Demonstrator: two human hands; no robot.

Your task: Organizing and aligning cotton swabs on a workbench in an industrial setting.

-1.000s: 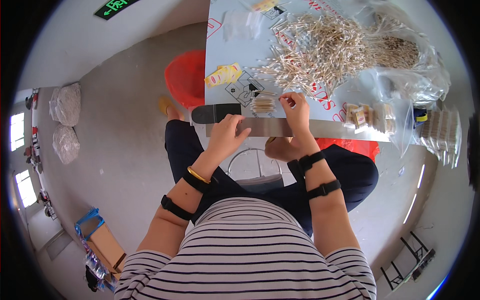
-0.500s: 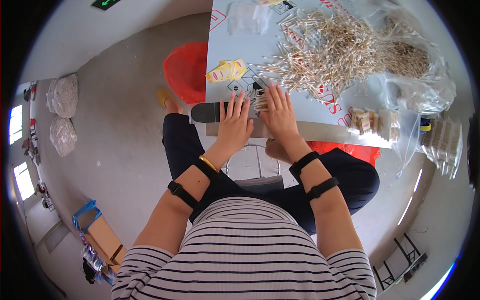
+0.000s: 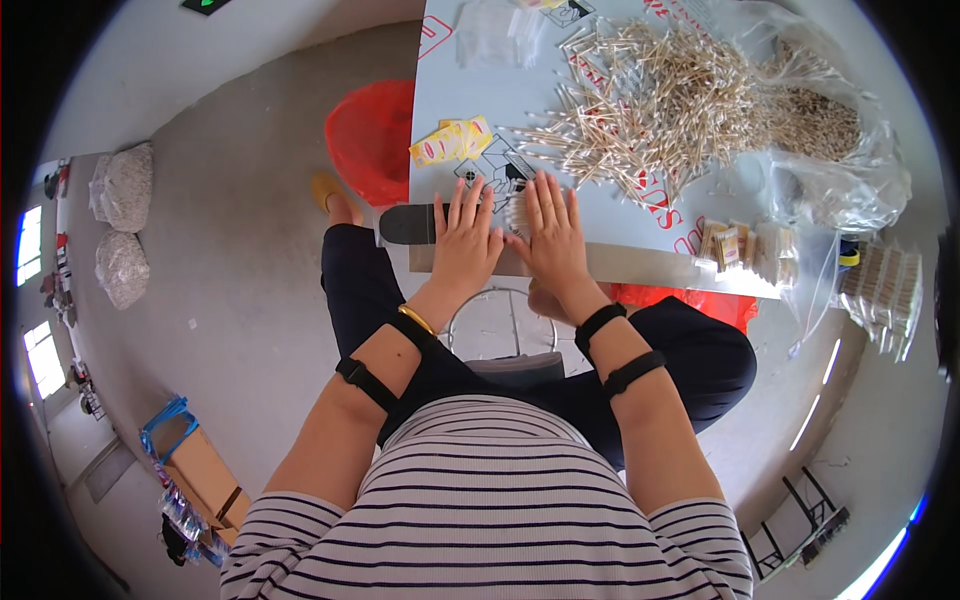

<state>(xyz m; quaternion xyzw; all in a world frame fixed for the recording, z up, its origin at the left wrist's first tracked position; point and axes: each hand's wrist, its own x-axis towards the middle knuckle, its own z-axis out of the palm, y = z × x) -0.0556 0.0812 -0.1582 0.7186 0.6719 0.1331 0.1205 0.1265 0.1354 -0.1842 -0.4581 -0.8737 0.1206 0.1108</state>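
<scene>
My left hand (image 3: 466, 240) lies flat, fingers stretched, over the right part of a dark, round-ended strip (image 3: 405, 225) at the table's near edge. Just to its right, a small bundle of cotton swabs (image 3: 515, 210) lies between my two hands. Against the bundle's right side rests my right hand (image 3: 556, 238), its fingers straight and close together and its thumb pointing toward the left hand. Part of the bundle is hidden by that hand. Beyond it spreads a large loose pile of cotton swabs (image 3: 670, 100).
Yellow printed cards (image 3: 450, 141) lie at the table's left edge, with clear bags (image 3: 500, 35) farther back. A clear plastic bag of swabs (image 3: 815, 120) lies at the right. Small filled packs (image 3: 728, 245) sit at the near right edge. A red bag (image 3: 370, 140) hangs left of the table.
My right hand has shifted slightly left, closer to my left hand, and covers more of the swab bundle. The left hand has barely moved.
</scene>
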